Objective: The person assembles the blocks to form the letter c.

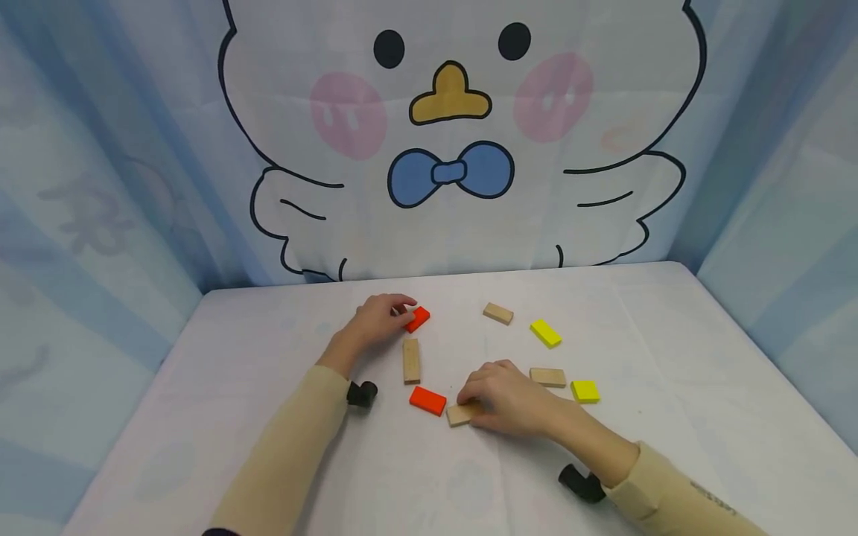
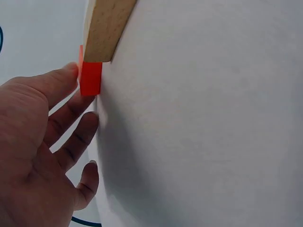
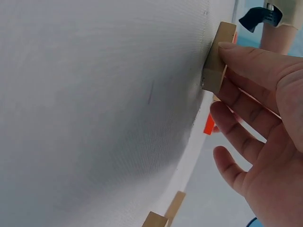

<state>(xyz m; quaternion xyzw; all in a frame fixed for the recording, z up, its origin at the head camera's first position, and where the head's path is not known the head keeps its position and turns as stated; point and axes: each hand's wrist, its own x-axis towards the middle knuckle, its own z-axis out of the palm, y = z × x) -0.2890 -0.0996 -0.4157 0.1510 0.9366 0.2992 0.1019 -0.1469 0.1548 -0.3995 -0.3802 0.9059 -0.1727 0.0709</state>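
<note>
At the far side of the table, my left hand (image 1: 380,316) pinches a red block (image 1: 418,318) between thumb and forefinger. In the left wrist view, that red block (image 2: 91,78) lies partly behind the end of a wooden block (image 2: 106,33), while the other fingers (image 2: 78,142) are spread below. Nearer the front, my right hand (image 1: 508,398) grips a plain wooden block (image 1: 461,414) at its right end. The right wrist view shows the thumb on one face of this wooden block (image 3: 220,56) and fingertips behind it. Its left end is close to a second red block (image 1: 427,400).
Another wooden block (image 1: 412,361) lies between the two red ones. To the right lie a wooden block (image 1: 498,313), a yellow block (image 1: 546,333), another wooden block (image 1: 547,377) and a second yellow block (image 1: 585,391). A printed curtain (image 1: 456,223) hangs behind the white table (image 1: 670,447).
</note>
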